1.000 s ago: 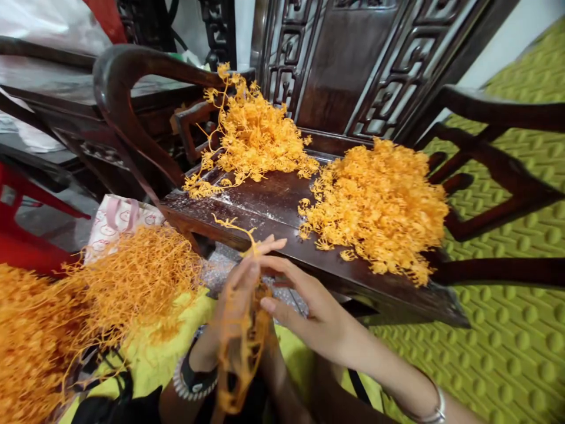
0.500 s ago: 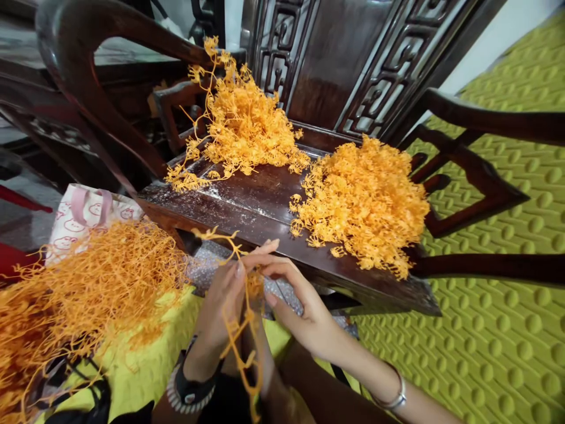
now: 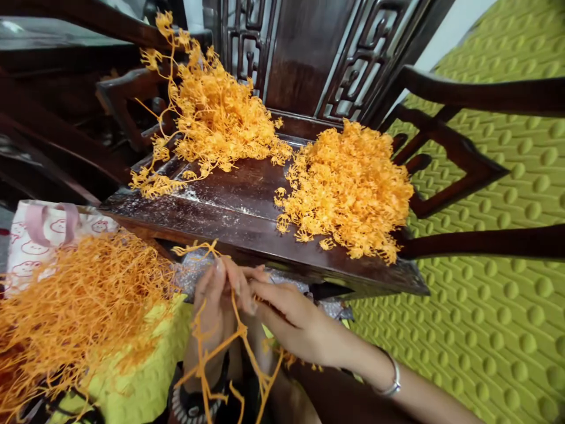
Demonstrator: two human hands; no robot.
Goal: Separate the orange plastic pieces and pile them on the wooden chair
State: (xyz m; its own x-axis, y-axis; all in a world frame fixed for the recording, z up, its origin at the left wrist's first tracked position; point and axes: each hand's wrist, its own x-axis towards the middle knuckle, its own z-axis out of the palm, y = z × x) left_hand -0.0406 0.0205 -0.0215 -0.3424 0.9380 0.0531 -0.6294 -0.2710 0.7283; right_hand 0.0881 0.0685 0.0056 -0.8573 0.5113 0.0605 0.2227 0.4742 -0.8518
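A thin, branching orange plastic runner (image 3: 241, 331) hangs across the front of both hands, with one end sticking out above the fingers. My left hand (image 3: 212, 294) pinches it near the top. My right hand (image 3: 293, 321) is closed beside it, fingertips meeting those of the left at the runner; what lies between them is partly hidden. Small orange bits (image 3: 289, 358) show below the right palm. Beyond the hands, on a dark wooden chair seat (image 3: 229, 218), lie a left heap of curly orange pieces (image 3: 216, 112) and a right heap of them (image 3: 348, 194).
A large tangle of bare orange runners (image 3: 92, 294) lies at the left, against a white bag (image 3: 30, 247) with pink handles. Carved chair arms (image 3: 459, 88) stand on both sides of the seat. A yellow-green dimpled mat (image 3: 498, 318) covers the right.
The view has shifted right and slightly down. The runner has turned, its branches now spread wider below my hands. My right fingers have closed in against the left ones.
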